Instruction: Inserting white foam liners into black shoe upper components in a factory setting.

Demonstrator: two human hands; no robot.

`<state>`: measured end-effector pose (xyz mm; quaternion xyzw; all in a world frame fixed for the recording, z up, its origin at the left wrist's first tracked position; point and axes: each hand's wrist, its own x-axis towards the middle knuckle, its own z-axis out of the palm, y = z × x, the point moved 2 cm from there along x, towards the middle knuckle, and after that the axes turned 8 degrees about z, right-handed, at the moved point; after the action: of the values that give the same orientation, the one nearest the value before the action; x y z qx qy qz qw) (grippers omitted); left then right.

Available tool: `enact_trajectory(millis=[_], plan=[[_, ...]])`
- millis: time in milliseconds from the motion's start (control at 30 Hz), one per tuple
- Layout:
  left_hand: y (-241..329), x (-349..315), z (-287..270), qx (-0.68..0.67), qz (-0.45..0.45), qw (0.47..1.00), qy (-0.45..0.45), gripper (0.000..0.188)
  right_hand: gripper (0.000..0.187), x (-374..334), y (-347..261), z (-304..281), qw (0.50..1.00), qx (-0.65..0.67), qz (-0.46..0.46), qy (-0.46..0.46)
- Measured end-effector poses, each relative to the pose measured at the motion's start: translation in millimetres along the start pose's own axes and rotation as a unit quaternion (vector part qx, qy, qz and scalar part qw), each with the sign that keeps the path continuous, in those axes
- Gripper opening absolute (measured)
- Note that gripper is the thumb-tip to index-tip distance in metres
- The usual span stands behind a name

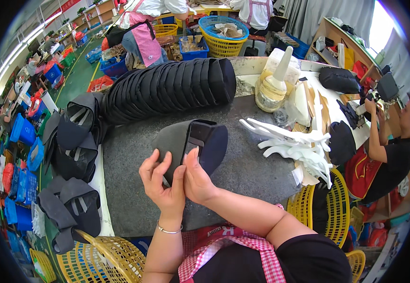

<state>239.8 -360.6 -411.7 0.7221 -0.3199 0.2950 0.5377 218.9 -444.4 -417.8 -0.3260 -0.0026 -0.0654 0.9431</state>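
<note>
My left hand [160, 181] and my right hand [196, 178] together hold a dark curved shoe heel piece [195, 141] over the grey work mat [129, 198]. The piece is grey outside and navy inside, with a black liner. My left fingers pinch its near edge; my right thumb presses along the liner's seam. A silver bangle sits on my left wrist.
A long nested row of black heel pieces [167, 87] lies at the mat's far side. Grey strapped pieces [75, 137] pile at the left. White plastic stiffeners [294, 144] and a glue bottle [273, 85] stand right. Yellow baskets [105, 259] sit near me. Another person [384, 141] works at the right.
</note>
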Motion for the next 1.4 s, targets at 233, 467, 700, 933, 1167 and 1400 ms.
enact_trajectory(millis=[233, 467, 700, 933, 1167, 1400], plan=[[18.5, 9.9, -8.8, 0.041, 0.086, 0.995, -0.021, 0.011, 0.047, -9.8, 8.7, -0.4, 0.998, -0.058, -0.036, -0.003], [-2.1, 9.5, -6.8, -0.286, -0.254, 0.924, 0.002, 0.012, 0.036, -10.3, -24.3, -15.2, 0.959, -0.232, -0.063, 0.146], [-17.9, 10.9, -30.1, -0.323, -0.373, 0.870, -0.009, 0.021, 0.039, -54.2, -42.7, -11.8, 0.935, -0.338, 0.085, 0.070], [-25.3, 12.9, 36.9, -0.252, -0.334, 0.899, -0.132, 0.021, 0.053, -61.4, -65.9, -38.8, 0.951, -0.234, 0.060, 0.194], [-31.8, 25.2, 82.0, -0.314, -0.332, 0.858, -0.233, 0.019, 0.028, -46.3, -84.8, -56.0, 0.988, -0.153, -0.019, 0.029], [-33.2, 19.7, 57.3, -0.170, -0.238, 0.944, -0.150, 0.021, 0.030, -48.3, -82.3, -44.4, 0.990, -0.115, 0.040, 0.064]])
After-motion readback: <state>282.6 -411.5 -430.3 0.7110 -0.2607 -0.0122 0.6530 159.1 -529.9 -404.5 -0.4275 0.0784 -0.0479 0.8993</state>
